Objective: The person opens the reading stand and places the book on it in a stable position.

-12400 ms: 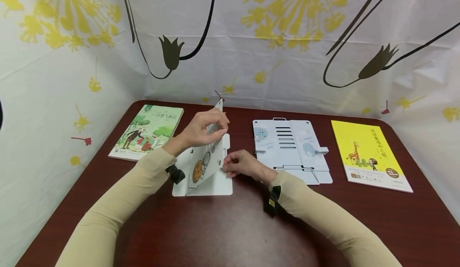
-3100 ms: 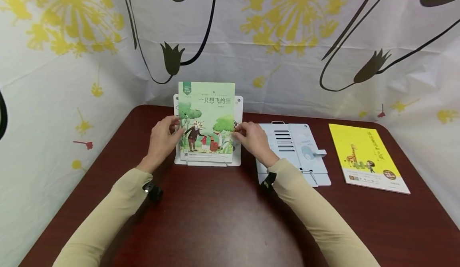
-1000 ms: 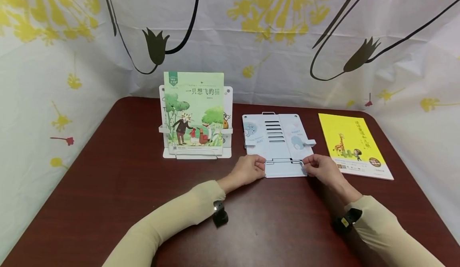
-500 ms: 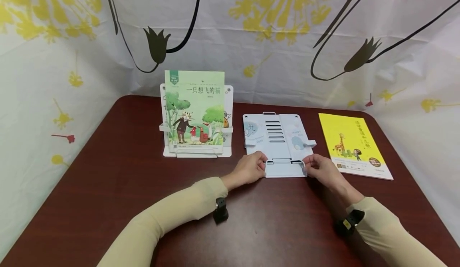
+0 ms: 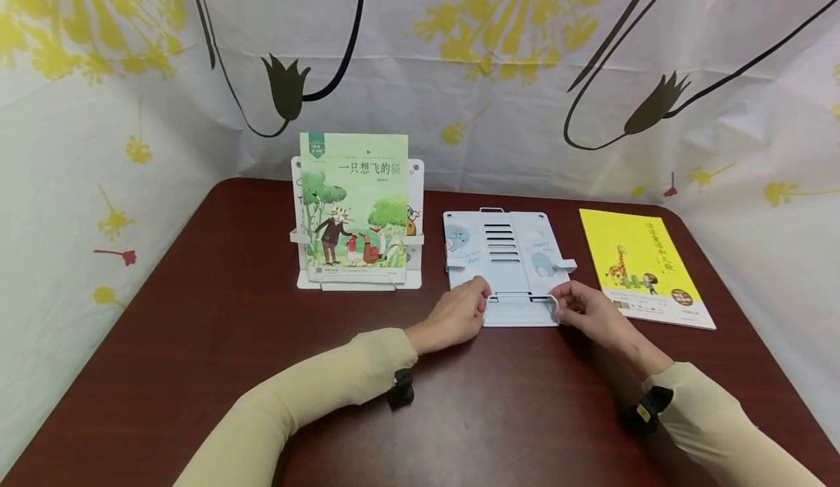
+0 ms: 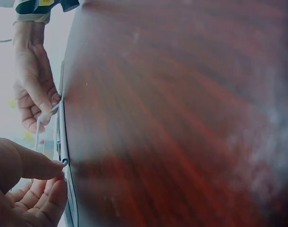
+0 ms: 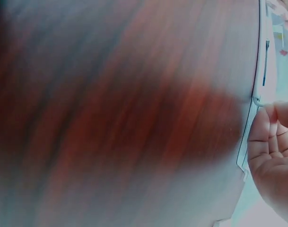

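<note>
A pale blue metal book stand (image 5: 508, 272) with slots and cartoon prints lies flat on the table. At its near edge is a wire bracket (image 5: 518, 296). My left hand (image 5: 457, 314) pinches the bracket's left end between thumb and fingers, and my right hand (image 5: 590, 314) pinches its right end. Close up in the left wrist view, the bracket stands out from the stand's edge, with the left thumb (image 6: 39, 165) at the rod's end. To the left, a green picture book (image 5: 354, 210) leans upright on a white book stand (image 5: 415, 254), behind its clips and front wire.
A yellow book (image 5: 646, 265) lies flat right of the blue stand, close to the right hand. The dark red table (image 5: 420, 414) stretches toward me. A white patterned curtain (image 5: 367, 71) hangs behind and at both sides.
The white stand has been set up and the green book placed on it. Both hands have moved right to the blue stand, and its wire bracket has swung slightly toward me.
</note>
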`<state>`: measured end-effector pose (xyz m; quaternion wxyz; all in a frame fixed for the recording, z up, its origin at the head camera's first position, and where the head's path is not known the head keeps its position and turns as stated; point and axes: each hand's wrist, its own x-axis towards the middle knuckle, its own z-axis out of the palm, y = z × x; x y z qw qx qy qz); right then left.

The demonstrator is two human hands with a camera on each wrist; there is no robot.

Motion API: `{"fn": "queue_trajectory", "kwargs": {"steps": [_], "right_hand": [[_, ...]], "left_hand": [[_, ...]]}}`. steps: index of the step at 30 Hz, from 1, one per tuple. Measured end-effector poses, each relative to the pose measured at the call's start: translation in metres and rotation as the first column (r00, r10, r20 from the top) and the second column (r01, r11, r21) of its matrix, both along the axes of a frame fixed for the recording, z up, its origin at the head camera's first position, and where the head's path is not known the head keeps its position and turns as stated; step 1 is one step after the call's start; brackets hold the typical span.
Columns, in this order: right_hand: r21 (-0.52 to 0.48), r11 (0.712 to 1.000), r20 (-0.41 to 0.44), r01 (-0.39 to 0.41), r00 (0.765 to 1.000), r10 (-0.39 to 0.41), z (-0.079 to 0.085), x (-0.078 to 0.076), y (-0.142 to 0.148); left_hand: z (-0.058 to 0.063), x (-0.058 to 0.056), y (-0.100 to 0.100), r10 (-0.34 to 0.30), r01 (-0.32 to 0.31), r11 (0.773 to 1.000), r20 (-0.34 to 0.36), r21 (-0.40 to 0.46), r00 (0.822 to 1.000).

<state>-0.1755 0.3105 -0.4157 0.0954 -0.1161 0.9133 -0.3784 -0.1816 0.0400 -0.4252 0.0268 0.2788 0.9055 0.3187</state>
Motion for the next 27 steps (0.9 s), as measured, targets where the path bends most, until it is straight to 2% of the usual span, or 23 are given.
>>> {"fn": "queue_trajectory", "kwargs": {"steps": [5,9,12,15,18,20,22,23,25,27], "right_hand": [[0.05,0.998,-0.09,-0.042,0.995,0.047,0.0,0.006,0.002],[0.045,0.996,-0.177,-0.08,0.98,0.086,-0.003,0.012,0.001],[0.039,0.995,-0.227,-0.092,0.969,0.098,-0.005,0.014,0.001],[0.039,0.995,-0.232,-0.096,0.967,0.102,-0.006,0.015,0.001],[0.004,0.994,-0.2,-0.107,0.974,0.106,-0.004,0.012,0.003],[-0.054,0.995,-0.18,-0.088,0.981,0.077,0.001,0.008,0.007],[-0.122,0.992,-0.131,-0.018,0.991,0.002,0.009,0.002,0.013],[-0.152,0.988,-0.115,0.03,0.992,-0.048,0.013,-0.002,0.016],[-0.174,0.975,-0.087,0.141,0.984,-0.157,0.021,-0.01,0.021],[-0.168,0.958,-0.053,0.234,0.968,-0.246,0.026,-0.018,0.024]], "left_hand": [[0.002,0.004,0.001,-0.058,0.054,0.998,-0.095,-0.043,0.994],[0.001,0.008,0.0,-0.104,0.092,0.994,-0.208,-0.065,0.973],[0.001,0.009,-0.001,-0.116,0.104,0.993,-0.244,-0.064,0.963],[0.001,0.006,-0.002,-0.134,0.125,0.991,-0.205,-0.054,0.97],[0.003,0.0,-0.006,-0.141,0.142,0.99,-0.041,0.011,0.989],[0.005,-0.007,-0.008,-0.088,0.079,0.992,0.084,0.099,0.993],[0.009,-0.014,-0.01,0.008,-0.051,0.976,0.2,0.212,0.98],[0.011,-0.018,-0.01,0.062,-0.124,0.953,0.225,0.275,0.972],[0.013,-0.024,-0.01,0.172,-0.255,0.887,0.236,0.385,0.956],[0.013,-0.028,-0.01,0.251,-0.336,0.827,0.238,0.451,0.938]]}}
